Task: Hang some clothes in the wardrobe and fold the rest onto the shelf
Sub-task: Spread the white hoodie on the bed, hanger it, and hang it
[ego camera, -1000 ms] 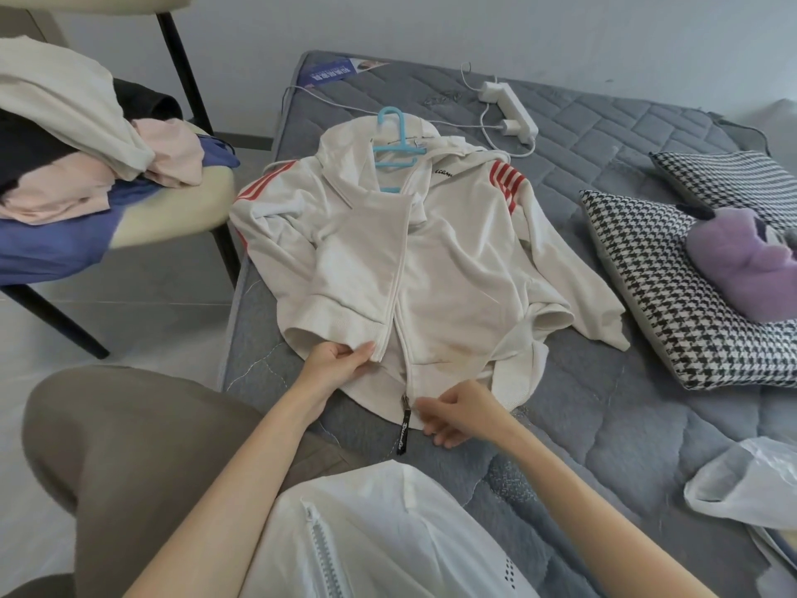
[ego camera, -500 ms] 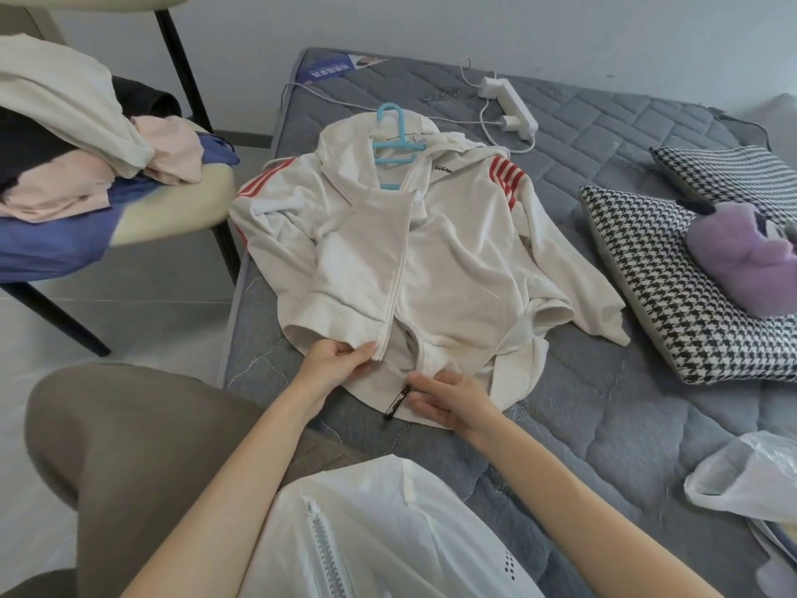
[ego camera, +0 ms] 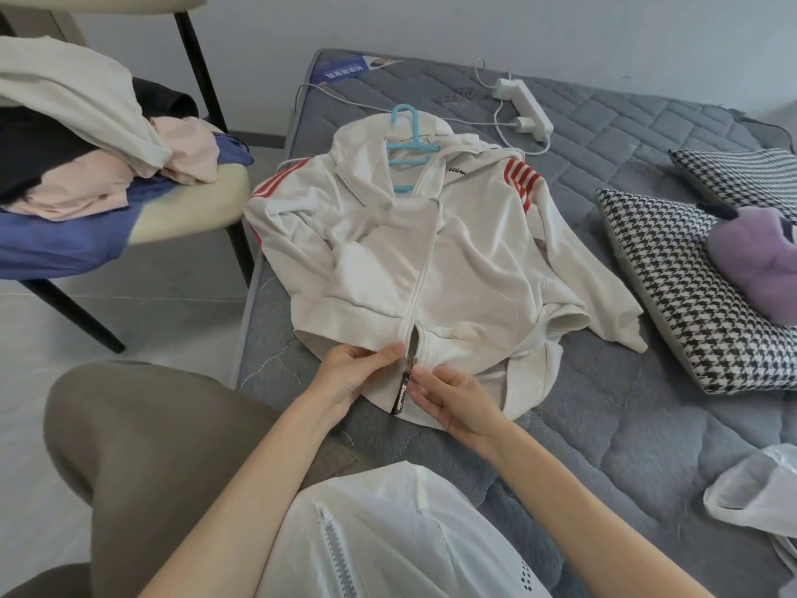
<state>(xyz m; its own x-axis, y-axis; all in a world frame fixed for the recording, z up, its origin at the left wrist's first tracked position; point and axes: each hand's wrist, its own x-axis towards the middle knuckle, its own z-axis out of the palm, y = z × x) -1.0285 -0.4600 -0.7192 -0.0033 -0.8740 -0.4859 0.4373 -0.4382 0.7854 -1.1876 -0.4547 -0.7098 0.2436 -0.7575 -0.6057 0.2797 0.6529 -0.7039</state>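
Just inside the left edge of the mattress (ego camera: 604, 403) lies the white hoodie (ego camera: 474, 274) (blue hanger (ego camera: 407, 138) inside), left hand (ego camera: 356, 371) and right hand (ego camera: 455, 401) each pinching its hem beside the zip. Bare quilting spreads right toward checked pillows (ego camera: 673, 287).

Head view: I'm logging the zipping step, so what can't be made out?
Head view:
- Zipper base on the white hoodie: whether its halves are joined, covered by the left hand and right hand.
- Blue hanger: arms hidden inside the hoodie.
- Black pull tag: lettering too small.
- Clothes pile on the chair: cut off by the left edge.
- Wardrobe and shelf: outside the frame.
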